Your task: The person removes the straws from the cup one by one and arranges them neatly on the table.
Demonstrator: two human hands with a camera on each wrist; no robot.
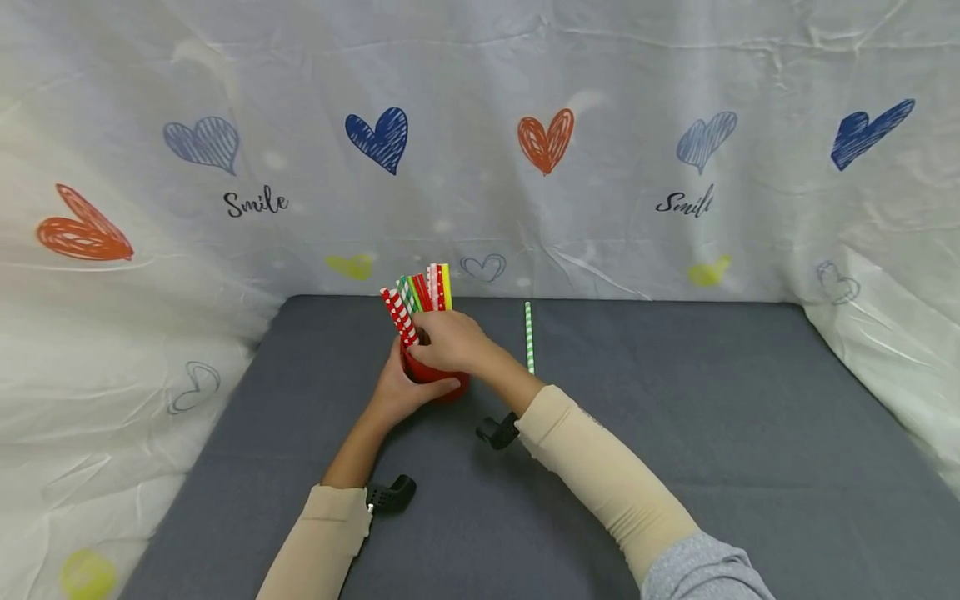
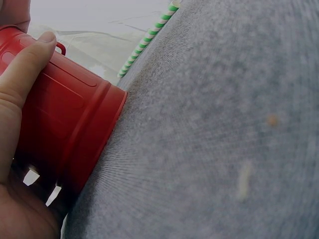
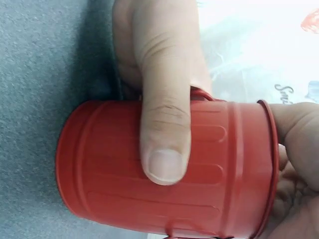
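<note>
A red ribbed metal pail [image 1: 442,382] with small side handles stands on the grey cloth. My left hand [image 1: 401,392] grips it from the left, the thumb [image 3: 167,144] lying across its front. Several patterned paper straws [image 1: 427,287] in red, green, pink and yellow stick up from the mouth, and red ones with white spots [image 1: 397,315] lean left. At the rim is my right hand [image 1: 453,340], its fingers bent by the straws. Whether they pinch any is hidden. In the right wrist view, this right hand [image 3: 299,169] touches or nearly touches the rim.
One green-and-white striped straw [image 1: 529,337] lies alone on the cloth, right of the pail, towards the back edge. The grey cloth [image 1: 712,417] covers the table. Behind it hangs a white sheet [image 1: 465,192] printed with hearts and words.
</note>
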